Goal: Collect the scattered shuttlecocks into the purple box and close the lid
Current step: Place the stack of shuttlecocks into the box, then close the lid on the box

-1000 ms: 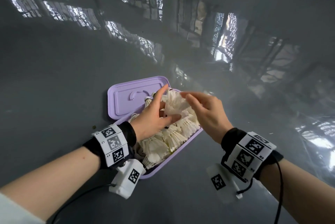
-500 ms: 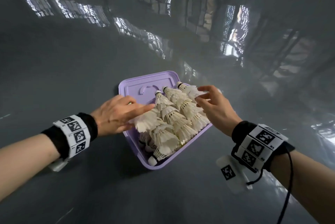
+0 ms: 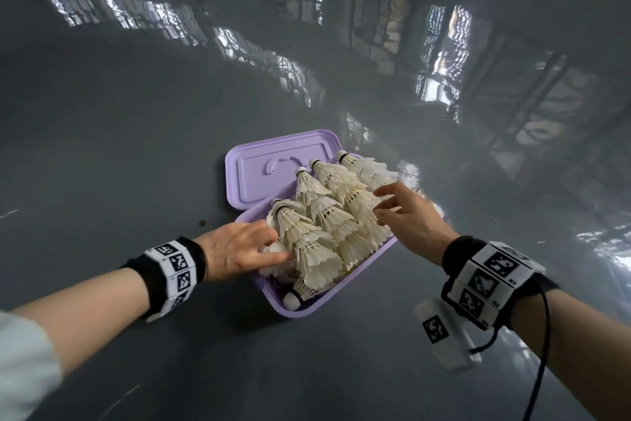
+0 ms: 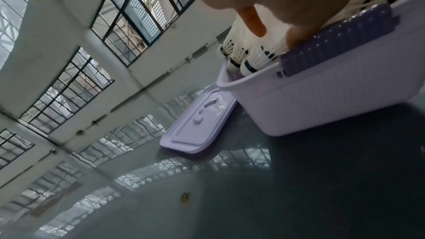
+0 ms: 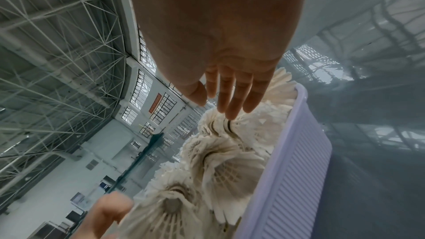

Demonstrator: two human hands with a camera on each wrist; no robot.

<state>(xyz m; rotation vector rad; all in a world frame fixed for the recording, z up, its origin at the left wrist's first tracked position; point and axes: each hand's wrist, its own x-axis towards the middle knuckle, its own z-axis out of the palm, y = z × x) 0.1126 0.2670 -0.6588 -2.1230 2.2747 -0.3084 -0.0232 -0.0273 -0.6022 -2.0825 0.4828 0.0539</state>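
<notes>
The purple box (image 3: pixel 341 296) stands open, packed with rows of white feather shuttlecocks (image 3: pixel 327 216), cork tips pointing away from me. Its lid (image 3: pixel 266 171) lies flat on the surface behind it, inner side up. My left hand (image 3: pixel 273 243) reaches over the box's left rim, fingers and thumb (image 4: pixel 253 21) laid fairly straight on the leftmost shuttlecocks (image 4: pixel 248 57). My right hand (image 3: pixel 382 209) hovers at the right row, its straight fingers (image 5: pixel 230 101) touching the feathers (image 5: pixel 225 166). Neither hand grips anything.
A glossy grey surface (image 3: pixel 136 113) spreads all round the box and mirrors windows. A small dark speck (image 3: pixel 202 223) lies left of the box. A small round metal disc (image 4: pixel 185 196) sits in the surface nearer me.
A second ago both hands held a shuttlecock above the box. Now it lies among the others; the left hand has shifted to the left rim and the right hand rests on the right row.
</notes>
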